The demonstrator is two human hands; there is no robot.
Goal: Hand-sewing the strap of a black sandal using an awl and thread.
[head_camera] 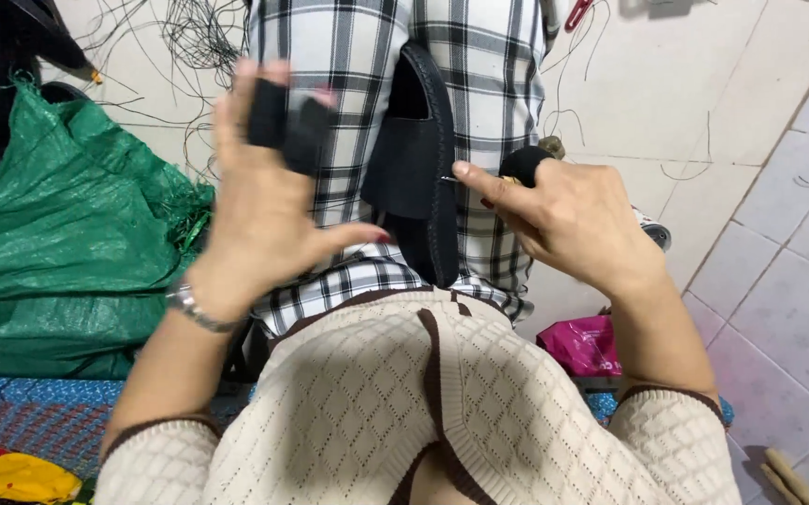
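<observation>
Head view: black shoe upper (418, 173) lies on the lap, on plaid trousers (479, 56). Left hand (264, 201) spread, released, thumb touching the upper; two fingers wear black guards. Right hand (563, 220) pinches a needle (448, 178) at the upper's edge. Green sack (58, 234) to the left.

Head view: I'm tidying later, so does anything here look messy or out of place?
Yes. Loose black threads lie tangled over the pale floor above the green sack. More strands trail near the right hand, which pinches a needle at the black shoe.
</observation>
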